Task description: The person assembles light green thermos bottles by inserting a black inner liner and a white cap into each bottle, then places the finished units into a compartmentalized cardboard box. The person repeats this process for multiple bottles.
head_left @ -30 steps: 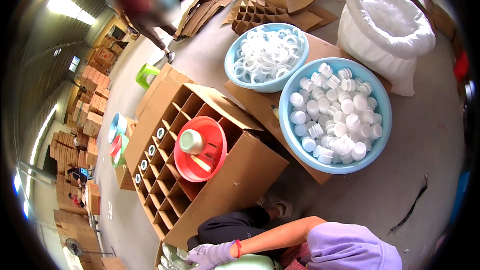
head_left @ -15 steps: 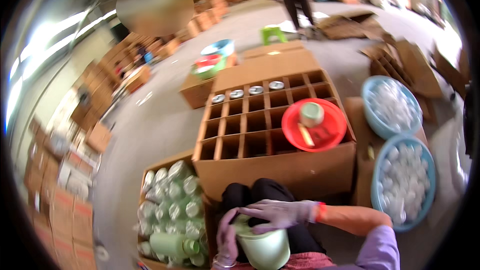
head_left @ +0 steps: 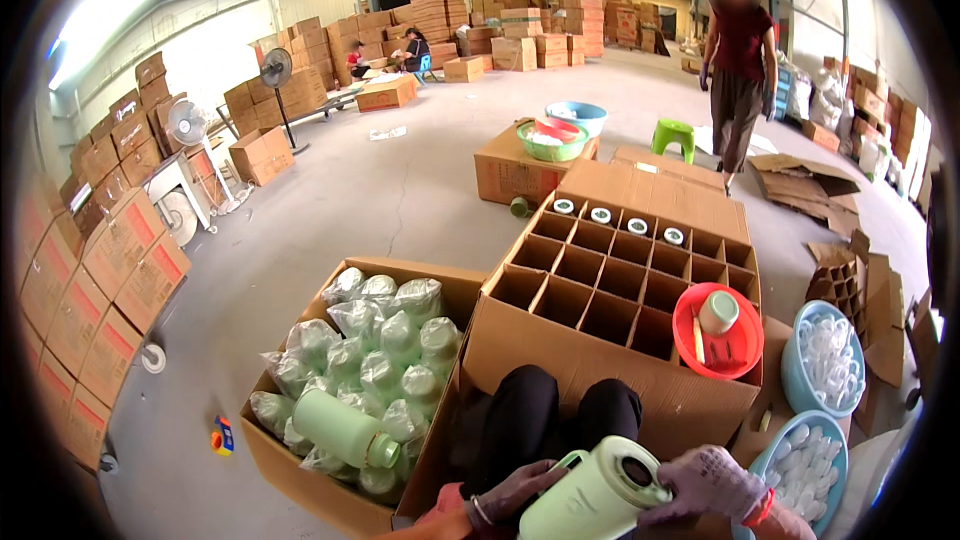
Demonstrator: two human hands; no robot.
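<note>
Above my lap a pale green thermos jug [head_left: 590,500] is tilted, its round top with a dark opening facing up and to the right. My left hand [head_left: 518,493], in a greyish-purple glove, grips it at the left side by the loop handle. My gloved right hand [head_left: 703,485] is closed on the rim at the right, thumb and fingers against its edge. To my left, a carton [head_left: 300,475] holds several pale green bodies in clear plastic bags. A bare pale green jug body [head_left: 340,427] lies on top of them.
Ahead stands a divided carton [head_left: 610,360] with several capped tops in its far row. A red basin [head_left: 745,345] with a small cup rests on it. Blue basins [head_left: 795,340] of clear and white parts stand right. A person [head_left: 738,60] stands beyond a green stool [head_left: 673,130].
The view has swung left and lifted. My right hand has moved from across the jug's top to its right rim, and the jug is now tilted with its dark opening showing.
</note>
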